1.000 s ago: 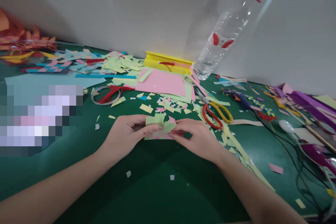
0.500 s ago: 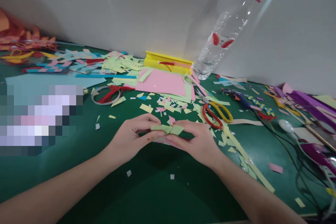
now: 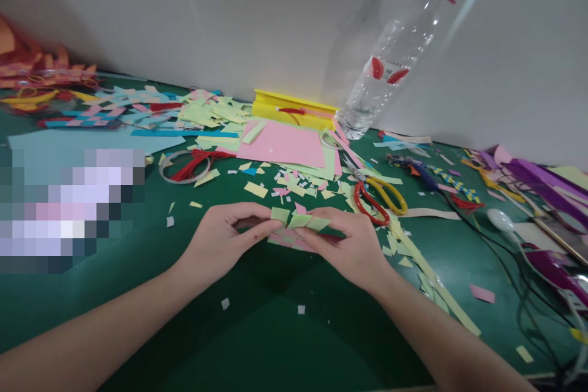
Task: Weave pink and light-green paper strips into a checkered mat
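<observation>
Between both hands is a small woven paper piece [image 3: 288, 237] in pink and pale green, with green strip ends standing up along its top edge. My left hand [image 3: 236, 229] pinches its left side between thumb and fingers. On the right side, my right hand [image 3: 346, 233] grips it the same way, thumb toward me. The fingers behind the paper are partly hidden. Just beyond my right hand lie scissors [image 3: 374, 199] with one red and one yellow handle. Small paper scraps [image 3: 294, 182] are scattered behind the hands.
A clear plastic bottle [image 3: 386, 67] leans against the wall. Pink paper [image 3: 287, 144] and a yellow folded holder [image 3: 294, 111] lie at the back. A tape roll [image 3: 165, 174] with red threads sits left. Cables and a purple glue gun [image 3: 551, 266] are at right.
My left fingers have shifted on the woven paper, and its green strip ends now stand more apart. More of the pink-green checks shows below. Objects on the table have stayed put.
</observation>
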Demonstrator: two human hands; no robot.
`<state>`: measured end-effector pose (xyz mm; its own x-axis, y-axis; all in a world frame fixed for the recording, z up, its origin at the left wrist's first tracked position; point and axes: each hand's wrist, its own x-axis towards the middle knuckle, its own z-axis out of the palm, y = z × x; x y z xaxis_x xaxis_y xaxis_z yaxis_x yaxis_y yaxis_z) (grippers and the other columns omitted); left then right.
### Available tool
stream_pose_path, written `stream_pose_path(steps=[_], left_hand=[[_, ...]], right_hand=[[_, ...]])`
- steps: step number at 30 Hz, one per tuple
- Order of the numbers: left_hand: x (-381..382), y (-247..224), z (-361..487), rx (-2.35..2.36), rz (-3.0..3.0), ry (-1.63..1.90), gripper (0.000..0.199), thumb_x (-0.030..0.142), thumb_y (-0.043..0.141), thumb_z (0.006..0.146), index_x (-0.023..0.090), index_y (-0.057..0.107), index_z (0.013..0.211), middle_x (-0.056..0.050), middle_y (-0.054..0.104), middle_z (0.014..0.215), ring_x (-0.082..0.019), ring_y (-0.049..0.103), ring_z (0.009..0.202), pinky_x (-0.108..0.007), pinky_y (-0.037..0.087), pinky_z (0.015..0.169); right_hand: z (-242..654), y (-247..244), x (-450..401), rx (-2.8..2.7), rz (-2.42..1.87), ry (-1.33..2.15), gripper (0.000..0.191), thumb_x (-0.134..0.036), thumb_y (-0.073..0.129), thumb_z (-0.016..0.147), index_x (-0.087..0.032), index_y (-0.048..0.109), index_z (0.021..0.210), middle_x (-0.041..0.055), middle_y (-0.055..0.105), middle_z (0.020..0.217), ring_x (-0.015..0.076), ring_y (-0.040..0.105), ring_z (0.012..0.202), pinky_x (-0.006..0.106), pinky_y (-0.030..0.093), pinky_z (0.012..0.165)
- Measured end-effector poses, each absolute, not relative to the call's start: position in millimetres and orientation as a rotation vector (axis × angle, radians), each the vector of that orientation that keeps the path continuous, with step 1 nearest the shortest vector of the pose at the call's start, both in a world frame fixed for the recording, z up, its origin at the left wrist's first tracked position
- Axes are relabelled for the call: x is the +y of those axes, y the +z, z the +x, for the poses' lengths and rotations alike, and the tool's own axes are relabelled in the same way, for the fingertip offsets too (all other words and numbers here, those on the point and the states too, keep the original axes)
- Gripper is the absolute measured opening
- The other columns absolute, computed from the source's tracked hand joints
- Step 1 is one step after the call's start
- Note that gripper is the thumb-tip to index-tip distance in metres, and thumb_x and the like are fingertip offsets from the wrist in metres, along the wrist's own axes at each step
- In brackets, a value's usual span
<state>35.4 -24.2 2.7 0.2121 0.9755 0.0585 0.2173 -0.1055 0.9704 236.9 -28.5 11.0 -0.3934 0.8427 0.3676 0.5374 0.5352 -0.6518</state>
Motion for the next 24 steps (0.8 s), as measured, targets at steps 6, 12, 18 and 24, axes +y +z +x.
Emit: stream_pose_path(steps=[6,12,18,24], left_hand=[[-24.4,-0.6,35.0,1.122,1.53,0.937,0.02,0.036,0.068,0.074,0.019,0.072,0.083,-0.003,0.075,0.083,-0.018,0.069,0.073,-0.025,0.056,0.069],[-23.4,-2.1,35.7,1.125,1.539,0.844,0.017,0.035,0.068,0.074,0.02,0.074,0.079,-0.003,0.076,0.083,-0.02,0.07,0.077,-0.029,0.056,0.074],[-22.1,-4.1,35.3,1.164,1.612,0.799,0.015,0.034,0.065,0.075,0.024,0.075,0.078,0.0,0.076,0.08,-0.019,0.069,0.074,-0.024,0.054,0.068],[-22.2,-7.3,35.0,1.119,1.647,0.759,0.021,0.038,0.062,0.079,0.023,0.074,0.088,-0.001,0.075,0.087,-0.021,0.069,0.083,-0.028,0.055,0.074]], right_hand=[[238.5,11.7,-27.8,-2.089,-1.113,0.558,0.008,-0.022,0.063,0.081,-0.022,0.071,0.082,0.0004,0.074,0.084,0.0156,0.069,0.075,0.024,0.054,0.067],[239.0,12.7,-26.5,-2.071,-1.147,0.525,0.009,-0.023,0.063,0.081,-0.022,0.072,0.081,0.0007,0.074,0.085,0.0159,0.07,0.075,0.023,0.055,0.065],[239.7,12.9,-26.8,-2.059,-1.153,0.567,0.009,-0.023,0.063,0.081,-0.021,0.072,0.082,0.0005,0.074,0.085,0.0149,0.069,0.073,0.021,0.055,0.062],[239.7,15.5,-26.1,-2.03,-1.221,0.656,0.012,-0.027,0.063,0.081,-0.019,0.072,0.081,0.0006,0.074,0.079,0.0152,0.068,0.068,0.022,0.052,0.057]])
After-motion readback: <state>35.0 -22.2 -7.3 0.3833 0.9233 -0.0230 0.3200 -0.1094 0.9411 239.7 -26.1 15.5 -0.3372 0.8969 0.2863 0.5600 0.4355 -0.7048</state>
